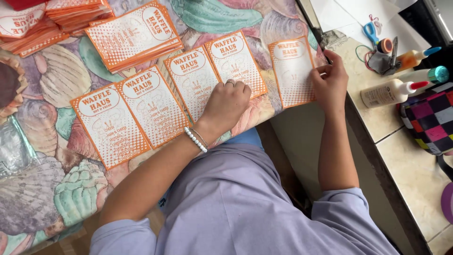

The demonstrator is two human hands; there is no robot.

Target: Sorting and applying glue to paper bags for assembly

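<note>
Several orange-and-white printed cards lie side by side in a row on a seashell-patterned tablecloth (pixel 71 189). My left hand (pixel 227 101) rests knuckles-up with curled fingers on the lower edge of the middle cards (pixel 196 82), a ring on one finger and a bead bracelet on the wrist. My right hand (pixel 330 81) pinches the right edge of the rightmost card (pixel 293 71), which lies at the table's right edge. The leftmost card (pixel 108 125) is untouched.
A fanned stack of the same cards (pixel 134 35) sits behind the row, with more stacks (pixel 75 10) at the top left. On the tiled counter (pixel 406 165) to the right are a white glue bottle (pixel 384 92), blue scissors (pixel 372 32), an orange bottle (pixel 414 57) and a checkered bag (pixel 432 120).
</note>
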